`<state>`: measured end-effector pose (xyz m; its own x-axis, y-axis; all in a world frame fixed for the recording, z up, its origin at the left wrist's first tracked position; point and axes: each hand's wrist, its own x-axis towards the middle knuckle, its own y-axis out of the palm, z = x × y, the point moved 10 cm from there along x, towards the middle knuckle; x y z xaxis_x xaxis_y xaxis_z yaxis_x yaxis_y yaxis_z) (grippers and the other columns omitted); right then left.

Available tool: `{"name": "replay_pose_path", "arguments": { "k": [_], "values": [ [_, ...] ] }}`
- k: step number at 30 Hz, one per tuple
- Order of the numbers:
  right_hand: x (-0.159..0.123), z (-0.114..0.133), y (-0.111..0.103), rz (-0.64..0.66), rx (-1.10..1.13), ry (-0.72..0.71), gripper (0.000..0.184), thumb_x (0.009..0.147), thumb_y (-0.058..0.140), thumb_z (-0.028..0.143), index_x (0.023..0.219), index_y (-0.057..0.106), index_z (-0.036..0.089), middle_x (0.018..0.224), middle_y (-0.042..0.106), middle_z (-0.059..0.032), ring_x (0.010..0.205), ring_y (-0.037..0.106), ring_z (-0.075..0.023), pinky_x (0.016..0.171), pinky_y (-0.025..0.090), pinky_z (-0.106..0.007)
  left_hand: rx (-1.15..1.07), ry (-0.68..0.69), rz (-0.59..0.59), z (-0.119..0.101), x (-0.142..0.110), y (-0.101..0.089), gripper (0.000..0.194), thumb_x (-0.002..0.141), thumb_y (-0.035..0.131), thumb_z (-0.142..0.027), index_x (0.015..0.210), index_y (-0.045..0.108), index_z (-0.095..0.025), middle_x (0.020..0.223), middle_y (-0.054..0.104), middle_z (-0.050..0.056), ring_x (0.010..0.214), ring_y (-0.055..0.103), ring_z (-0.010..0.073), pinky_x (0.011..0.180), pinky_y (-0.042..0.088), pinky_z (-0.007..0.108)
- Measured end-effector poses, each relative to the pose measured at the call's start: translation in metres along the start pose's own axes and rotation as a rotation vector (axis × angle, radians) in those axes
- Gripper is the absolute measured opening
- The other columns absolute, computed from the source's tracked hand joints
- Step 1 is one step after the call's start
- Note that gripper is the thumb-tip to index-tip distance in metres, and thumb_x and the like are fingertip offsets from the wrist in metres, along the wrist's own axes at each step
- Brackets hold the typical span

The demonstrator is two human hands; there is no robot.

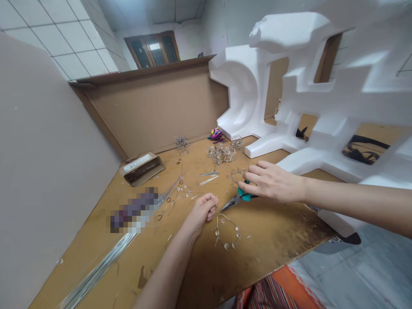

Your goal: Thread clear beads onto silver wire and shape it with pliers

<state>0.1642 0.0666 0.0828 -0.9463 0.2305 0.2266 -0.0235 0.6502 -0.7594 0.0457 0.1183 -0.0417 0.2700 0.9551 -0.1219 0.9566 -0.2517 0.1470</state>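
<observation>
My left hand (pixel 205 209) rests low over the tabletop, its fingers curled together; what they pinch, if anything, is too small to make out. My right hand (pixel 267 182) is closed around needle-nose pliers (pixel 231 202) with teal grips, the jaws pointing toward my left hand. By its fingertips lies a wire ring with beads (pixel 236 176). Just below the pliers' tip, a larger wire ring with clear beads (pixel 226 246) lies on the brown tabletop (pixel 267 231). Several loose clear beads (pixel 185 191) and short wire pieces (pixel 208 177) are beyond my left hand.
A bundle of long straight wires (pixel 99 266) runs along the left. Behind are a small cardboard box (pixel 144 168), a pile of beaded wire rings (pixel 222 153) and a colourful pouch-like item (pixel 216 134). White moulded foam (pixel 302 86) stands at right, a cardboard panel (pixel 161 107) at back.
</observation>
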Motion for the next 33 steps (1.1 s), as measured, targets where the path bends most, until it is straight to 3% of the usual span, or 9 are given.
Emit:
{"name": "replay_pose_path", "arguments": {
  "k": [15,23,26,28,31,33],
  "values": [
    [0.003,0.004,-0.001,0.012,0.009,-0.018,0.023,0.085,0.039,0.014,0.104,0.050,0.017,0.080,0.052,-0.0055,0.070,0.038,-0.0187,0.059,0.020,-0.032,0.005,-0.078,-0.005,0.005,-0.001,0.004,0.023,0.066,0.058,-0.030,0.059,0.040,-0.018,0.043,0.033,-0.010,0.031,0.020,0.0011,0.036,0.009,0.018],
    [0.004,0.003,-0.003,0.000,0.047,-0.016,0.023,0.086,0.038,0.015,0.104,0.051,0.017,0.081,0.055,-0.0063,0.071,0.041,-0.0186,0.060,0.022,-0.032,0.099,-0.056,-0.049,0.005,0.000,0.000,0.019,0.067,0.053,-0.029,0.058,0.039,-0.019,0.043,0.031,-0.010,0.032,0.019,0.0032,0.037,0.010,0.020],
    [0.005,0.001,0.004,0.060,0.148,0.015,0.020,0.082,0.044,0.017,0.098,0.055,0.018,0.080,0.057,-0.0068,0.072,0.045,-0.0188,0.059,0.025,-0.031,0.172,0.021,-0.136,-0.002,-0.001,-0.003,0.017,0.068,0.053,-0.027,0.058,0.042,-0.019,0.044,0.032,-0.008,0.037,0.022,0.0053,0.040,0.014,0.020],
    [0.003,-0.006,0.019,0.166,0.254,0.122,0.017,0.075,0.050,0.018,0.089,0.059,0.018,0.076,0.059,-0.0065,0.068,0.049,-0.0180,0.056,0.025,-0.029,0.276,0.132,-0.196,-0.015,-0.006,-0.003,0.018,0.069,0.054,-0.025,0.057,0.044,-0.018,0.049,0.035,-0.006,0.044,0.029,0.0072,0.045,0.020,0.020],
    [-0.009,-0.016,0.050,0.384,0.418,0.357,0.014,0.066,0.054,0.023,0.078,0.062,0.019,0.063,0.059,-0.0044,0.053,0.050,-0.0158,0.049,0.022,-0.027,0.664,0.380,-0.193,-0.042,-0.017,0.014,0.020,0.075,0.050,-0.025,0.057,0.044,-0.018,0.058,0.040,-0.003,0.055,0.036,0.0106,0.053,0.025,0.022],
    [-0.017,-0.015,0.062,0.452,0.500,0.448,0.017,0.065,0.054,0.028,0.078,0.062,0.020,0.063,0.060,-0.0043,0.052,0.052,-0.0163,0.048,0.023,-0.026,0.919,0.484,-0.167,-0.050,-0.023,0.026,0.022,0.080,0.044,-0.024,0.059,0.044,-0.018,0.060,0.042,-0.002,0.057,0.038,0.0119,0.055,0.026,0.023]
  ]
}}
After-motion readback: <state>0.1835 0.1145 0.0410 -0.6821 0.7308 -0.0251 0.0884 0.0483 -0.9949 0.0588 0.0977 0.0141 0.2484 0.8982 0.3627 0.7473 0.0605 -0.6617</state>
